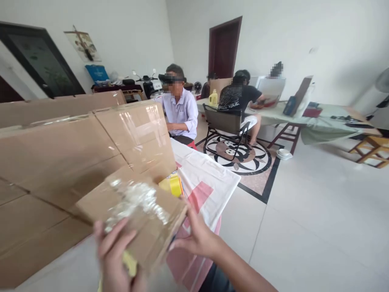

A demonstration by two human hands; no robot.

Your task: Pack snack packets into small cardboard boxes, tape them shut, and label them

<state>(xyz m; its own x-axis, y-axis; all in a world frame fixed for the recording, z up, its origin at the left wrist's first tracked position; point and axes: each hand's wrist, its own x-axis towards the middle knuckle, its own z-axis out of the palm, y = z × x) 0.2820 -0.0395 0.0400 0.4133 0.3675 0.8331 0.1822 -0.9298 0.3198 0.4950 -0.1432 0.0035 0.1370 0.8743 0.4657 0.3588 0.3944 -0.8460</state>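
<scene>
A small brown cardboard box is held tilted in front of me, with a crumpled patch of clear, shiny tape or film on its upper face. My left hand, somewhat blurred, grips its near left side, fingertips over the top by the crumpled patch. Around the right edge closes my right hand, its thumb low and its fingers partly hidden. Something yellow shows by my left hand; its kind cannot be made out. Just beyond the box, a yellow and blue packet-like item lies on the table.
Large taped cardboard boxes form a wall along the left. A white and pink cloth covers my table. Across it sits a person in a light shirt. Farther back, another person sits on a folding chair by a long table.
</scene>
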